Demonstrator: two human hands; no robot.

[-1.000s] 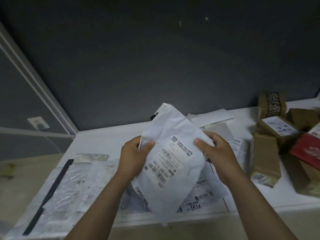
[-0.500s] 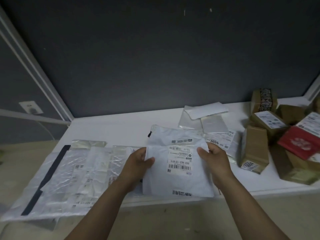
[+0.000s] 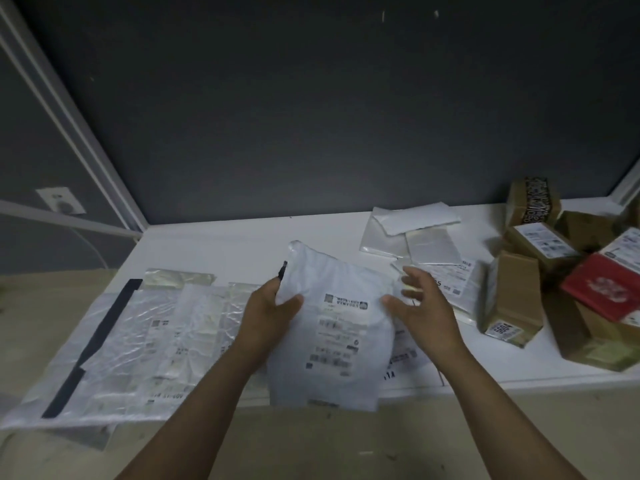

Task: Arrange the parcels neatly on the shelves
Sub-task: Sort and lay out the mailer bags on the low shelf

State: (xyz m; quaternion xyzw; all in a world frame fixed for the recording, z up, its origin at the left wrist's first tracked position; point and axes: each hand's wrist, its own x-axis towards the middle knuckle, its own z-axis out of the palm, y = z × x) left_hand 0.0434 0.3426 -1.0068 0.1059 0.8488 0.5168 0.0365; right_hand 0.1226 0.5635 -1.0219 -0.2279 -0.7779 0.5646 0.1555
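A dark wall is filling the space behind the white mailer that I am holding, and the white shelf is stretching out beneath it to left and right. To the left of the mailer a spread of clear plastic bags is lying flat on the shelf, overlapping one another, with a black strip running along the far side of the spread. To the right of the mailer, well apart from it, a heap of cardboard boxes is sitting, with a red box lying tilted among them. The mailer itself is hanging with its lower edge out past the shelf's front edge. Behind the mailer and to its right, flat pale envelopes are lying on the shelf in a loose overlap. My left hand is pinching the mailer's left edge, thumb pressing on the front and fingers curling behind it. My right hand is hovering just beside the mailer's right edge, fingers spread and loose, gripping nothing; I cannot tell whether its thumb is touching the bag. The mailer's printed label is facing me, too blurred to read.
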